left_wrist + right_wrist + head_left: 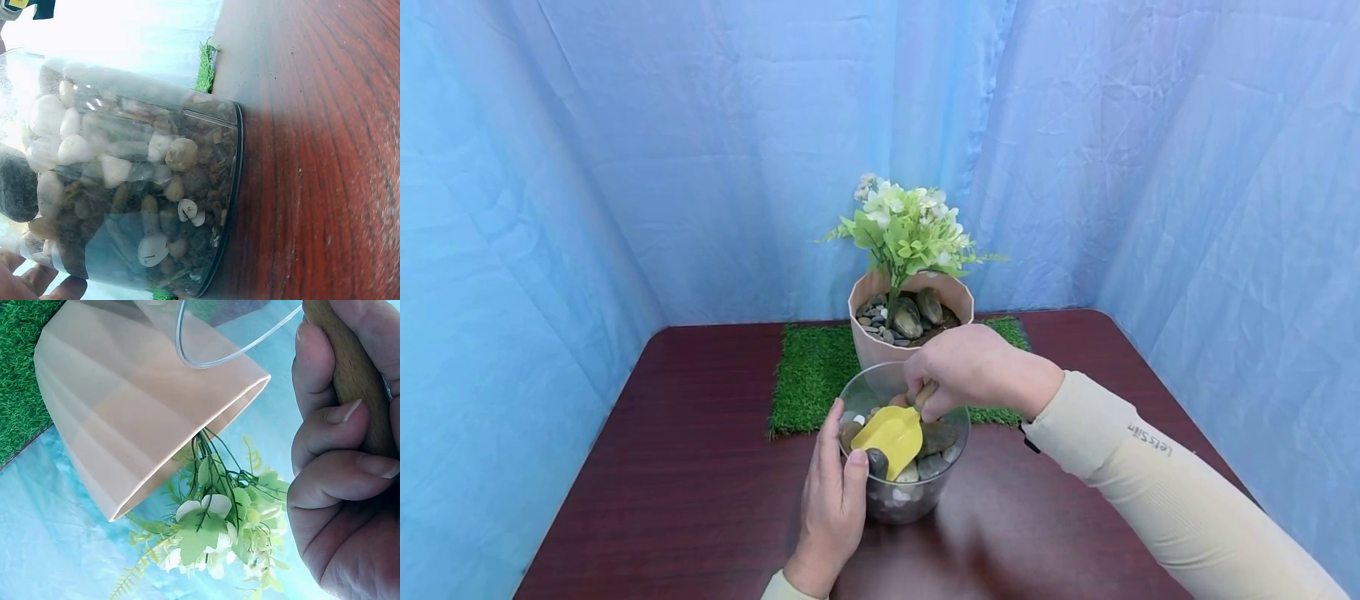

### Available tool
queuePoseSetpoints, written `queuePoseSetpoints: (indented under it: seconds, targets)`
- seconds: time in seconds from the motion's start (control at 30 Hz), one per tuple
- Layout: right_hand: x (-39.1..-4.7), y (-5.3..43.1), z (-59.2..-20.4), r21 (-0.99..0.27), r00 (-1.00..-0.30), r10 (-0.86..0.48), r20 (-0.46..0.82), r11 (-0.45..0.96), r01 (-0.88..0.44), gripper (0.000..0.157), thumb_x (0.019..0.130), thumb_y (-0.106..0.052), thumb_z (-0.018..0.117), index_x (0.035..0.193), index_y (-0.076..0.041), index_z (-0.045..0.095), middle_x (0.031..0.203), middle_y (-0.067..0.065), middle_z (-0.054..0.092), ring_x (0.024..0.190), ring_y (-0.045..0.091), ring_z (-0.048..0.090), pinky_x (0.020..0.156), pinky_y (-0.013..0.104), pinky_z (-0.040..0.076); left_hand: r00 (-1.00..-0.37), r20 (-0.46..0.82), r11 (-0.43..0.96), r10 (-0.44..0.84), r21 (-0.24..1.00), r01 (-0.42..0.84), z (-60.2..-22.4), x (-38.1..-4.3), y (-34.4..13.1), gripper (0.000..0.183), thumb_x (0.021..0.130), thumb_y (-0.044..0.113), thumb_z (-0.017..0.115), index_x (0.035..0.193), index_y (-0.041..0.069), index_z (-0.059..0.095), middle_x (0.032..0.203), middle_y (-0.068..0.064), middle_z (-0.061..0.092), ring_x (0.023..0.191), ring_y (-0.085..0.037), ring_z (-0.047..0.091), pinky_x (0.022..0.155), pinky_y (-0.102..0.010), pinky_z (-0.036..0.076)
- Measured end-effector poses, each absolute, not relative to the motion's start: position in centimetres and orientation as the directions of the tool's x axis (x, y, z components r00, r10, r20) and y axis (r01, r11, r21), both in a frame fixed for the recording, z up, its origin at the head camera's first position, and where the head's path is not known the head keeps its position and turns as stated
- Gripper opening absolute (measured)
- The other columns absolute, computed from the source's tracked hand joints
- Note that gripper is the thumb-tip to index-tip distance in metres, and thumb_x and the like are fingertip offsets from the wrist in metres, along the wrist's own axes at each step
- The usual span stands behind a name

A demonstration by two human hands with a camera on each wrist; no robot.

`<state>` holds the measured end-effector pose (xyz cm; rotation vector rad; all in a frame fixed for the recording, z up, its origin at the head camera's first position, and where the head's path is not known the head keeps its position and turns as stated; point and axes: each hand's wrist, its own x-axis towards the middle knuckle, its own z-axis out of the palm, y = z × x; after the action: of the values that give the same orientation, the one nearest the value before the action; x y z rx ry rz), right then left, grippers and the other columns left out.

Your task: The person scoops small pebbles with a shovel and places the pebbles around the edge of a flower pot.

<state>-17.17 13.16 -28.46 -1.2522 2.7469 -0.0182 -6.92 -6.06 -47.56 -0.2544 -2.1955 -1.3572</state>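
My right hand (973, 369) grips the wooden handle (357, 384) of a small yellow scoop (891, 429), fingers wrapped round the wood in the right wrist view. The scoop's blade slants down inside a clear plastic bucket (967, 446), over the stones. A dark rounded stone (877, 462) lies at the blade's tip, by the near left rim. My left hand (831, 504) holds the bucket's left side, thumb at the near rim and fingers along the outer wall. White pebbles (75, 149) and grit show through that wall in the left wrist view.
Right behind the bucket stands a pale pink flowerpot (868, 337) with artificial flowers (913, 225), large stones (907, 318) and pebbles. A green turf mat (808, 375) lies under it on the dark red table (700, 467). Blue curtains (737, 167) enclose the table.
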Motion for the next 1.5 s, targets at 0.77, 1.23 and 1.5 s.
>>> queuePoseSetpoints:
  seconds: [0.77,1.23,1.5]
  targets:
    - [-17.2,12.9,-28.5,-0.074,-0.649,-0.75,-0.131,0.66,-0.748,0.029,0.081,-0.024,0.086,0.072,-0.032,0.06,0.065,-0.02,0.052,0.062,0.003,0.046,0.06,0.028,0.042,-0.826,0.549,0.47,-0.126,0.767,0.438,-47.6,-7.0,-6.0,0.063,0.105,0.012,0.053,0.164,0.015,0.032,0.167,-0.003,0.039,0.149,-0.022,0.043,0.119,-0.012,0.025]
    - [-19.4,15.1,-30.6,-0.316,-0.668,-0.703,-0.243,0.708,-0.631,0.019,0.083,-0.029,0.087,0.082,-0.03,0.068,0.075,-0.014,0.061,0.066,0.007,0.053,0.065,0.029,0.048,-0.824,0.554,0.48,-0.122,0.759,0.44,-47.8,-7.1,-5.9,0.062,0.106,0.013,0.052,0.164,0.014,0.033,0.166,-0.004,0.04,0.148,-0.024,0.044,0.12,-0.013,0.025]
    - [-18.4,14.3,-30.4,-0.232,-0.627,-0.761,-0.167,0.648,-0.725,0.022,0.082,-0.03,0.088,0.081,-0.03,0.066,0.073,-0.018,0.057,0.064,0.004,0.049,0.063,0.028,0.046,-0.817,0.564,0.484,-0.118,0.751,0.449,-47.8,-7.2,-5.9,0.062,0.105,0.01,0.05,0.165,0.014,0.031,0.166,-0.005,0.039,0.149,-0.026,0.042,0.121,-0.014,0.024]
